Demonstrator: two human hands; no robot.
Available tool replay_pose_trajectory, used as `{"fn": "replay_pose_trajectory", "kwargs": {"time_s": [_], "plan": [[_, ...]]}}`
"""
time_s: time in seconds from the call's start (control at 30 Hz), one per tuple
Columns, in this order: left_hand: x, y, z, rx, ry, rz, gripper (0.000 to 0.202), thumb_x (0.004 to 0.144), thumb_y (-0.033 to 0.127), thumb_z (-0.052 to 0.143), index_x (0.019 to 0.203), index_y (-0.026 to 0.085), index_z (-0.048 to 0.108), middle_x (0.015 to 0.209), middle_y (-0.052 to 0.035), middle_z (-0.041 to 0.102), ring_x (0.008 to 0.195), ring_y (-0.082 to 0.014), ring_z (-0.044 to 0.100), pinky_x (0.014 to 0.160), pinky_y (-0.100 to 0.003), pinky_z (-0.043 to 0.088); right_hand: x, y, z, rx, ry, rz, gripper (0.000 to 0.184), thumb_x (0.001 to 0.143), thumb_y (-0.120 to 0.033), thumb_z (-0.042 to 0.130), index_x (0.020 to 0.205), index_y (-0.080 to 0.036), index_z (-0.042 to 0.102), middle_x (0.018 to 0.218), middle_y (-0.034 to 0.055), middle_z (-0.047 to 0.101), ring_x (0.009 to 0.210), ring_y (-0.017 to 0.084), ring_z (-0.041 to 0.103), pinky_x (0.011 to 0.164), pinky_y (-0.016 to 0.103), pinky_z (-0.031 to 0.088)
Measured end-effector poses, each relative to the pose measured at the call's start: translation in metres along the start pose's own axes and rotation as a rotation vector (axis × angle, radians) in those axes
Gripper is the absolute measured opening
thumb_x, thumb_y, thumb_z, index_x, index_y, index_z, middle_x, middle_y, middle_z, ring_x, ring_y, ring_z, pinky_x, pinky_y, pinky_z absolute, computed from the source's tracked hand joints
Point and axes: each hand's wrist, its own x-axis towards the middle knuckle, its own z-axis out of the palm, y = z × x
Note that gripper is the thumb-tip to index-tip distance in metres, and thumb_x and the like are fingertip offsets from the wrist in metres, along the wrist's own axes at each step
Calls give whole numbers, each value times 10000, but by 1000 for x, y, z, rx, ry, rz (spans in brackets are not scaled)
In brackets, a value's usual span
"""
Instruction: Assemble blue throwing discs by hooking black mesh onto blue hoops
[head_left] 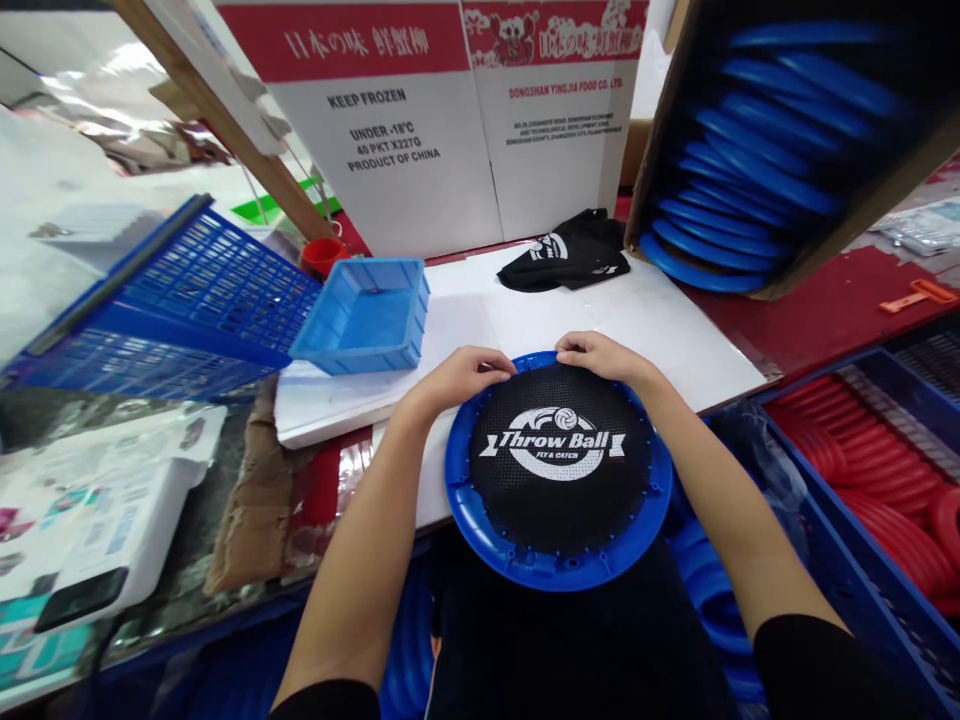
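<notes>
A round blue plastic ring (pixel 466 497) rests over my lap, its far side on the white board's near edge. Black mesh fabric (pixel 555 520) with a white "Throw Ball" print is spread across it, and small pegs stand around the rim. At the far left of the rim, my left hand (pixel 474 374) pinches the fabric's edge against the ring. My right hand (pixel 596 354) is closed the same way at the far right. My fingertips partly hide the edge they press. More black printed fabric (pixel 566 252) lies bunched farther back.
The white board (pixel 457 330) carries a light-blue bin (pixel 360 340). A blue basket (pixel 202 300) leans at left near a red cup (pixel 324 255). A carton (pixel 420 190) stands behind. Blue rings (pixel 735 200) fill a tilted box at right; red rings (pixel 870 440) lie in a crate below.
</notes>
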Motion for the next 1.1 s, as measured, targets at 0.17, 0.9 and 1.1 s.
{"fn": "replay_pose_trajectory", "kwargs": {"time_s": [0.17,0.9,1.1], "plan": [[-1,2,0,40,-16,10,172,849,268,619,888,214,778,990,-57,808,993,-236,724,985,-401,569,0,-1,-2,43,-30,-21,218,896,-413,628,893,-197,651,909,45,676,874,212,603,901,394,482],[-2,4,6,304,69,173,211,952,245,547,976,212,754,1011,-67,778,960,-231,706,911,-381,558,6,2,3,37,10,-23,138,856,-305,675,846,-168,681,800,10,655,772,168,560,794,330,461],[0,14,41,560,185,375,223,1022,332,580,1133,189,710,1240,-135,677,1148,-286,635,1022,-457,524,0,-3,4,37,76,-79,205,939,-328,598,964,-164,718,960,48,714,893,195,629,897,378,510]]}}
